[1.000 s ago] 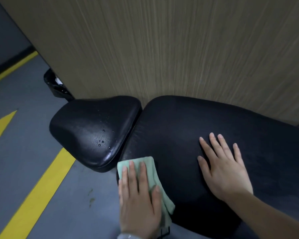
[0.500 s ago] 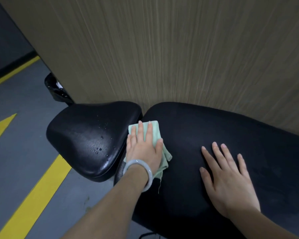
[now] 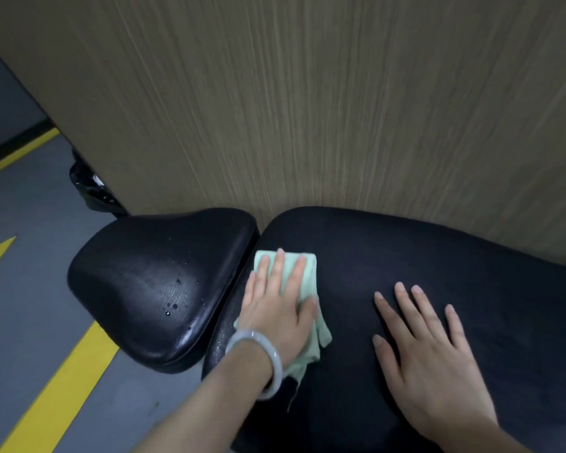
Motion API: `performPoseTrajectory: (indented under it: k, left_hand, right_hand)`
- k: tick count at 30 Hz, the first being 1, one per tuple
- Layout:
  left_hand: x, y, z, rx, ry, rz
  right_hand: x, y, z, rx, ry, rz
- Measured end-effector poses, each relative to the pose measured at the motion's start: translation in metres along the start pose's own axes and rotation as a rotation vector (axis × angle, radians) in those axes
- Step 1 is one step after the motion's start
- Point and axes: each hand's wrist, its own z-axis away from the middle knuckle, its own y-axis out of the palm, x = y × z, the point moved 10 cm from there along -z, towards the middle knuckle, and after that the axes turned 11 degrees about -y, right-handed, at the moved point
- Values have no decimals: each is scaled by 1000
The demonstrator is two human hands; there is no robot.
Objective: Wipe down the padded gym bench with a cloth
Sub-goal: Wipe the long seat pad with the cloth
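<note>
Since a second before, the left hand [image 3: 276, 308] had pushed the cloth [image 3: 303, 286] from the long pad's near edge up toward its far edge, beside the gap between the two pads; over the last half second it barely shifted. That suggested one stroke along the pad's left end was finishing, with most of the bench not yet covered.

The cloth was pale green, folded, and lay flat on the left end of the long back pad [image 3: 438, 273], its loose tail trailing toward the near edge. The left hand pressed it down with straight, spread fingers; a pale bangle [image 3: 262, 358] circled that wrist. The right hand [image 3: 428, 354] rested flat and open on the middle of the same pad, holding nothing, well apart from the cloth.

The black padding looked matte and dull. The smaller seat pad [image 3: 151, 282] to the left looked shinier and carried water droplets [image 3: 174, 302] near its right edge, apparently unwiped. Behind stood a wood-grain wall [image 3: 307, 109]; below, grey floor with yellow lines [image 3: 56, 393].
</note>
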Motion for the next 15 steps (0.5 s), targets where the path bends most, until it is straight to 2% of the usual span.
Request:
performPoseTrajectory:
  k: [9,15]
  left_hand:
    - [-25,2,-92,36,11,6]
    - [-29,1,-76,42,61,4]
  right_hand:
    - [-2,2,-4,-43,20,-64]
    - [-3,1,-5,-33,19,-65]
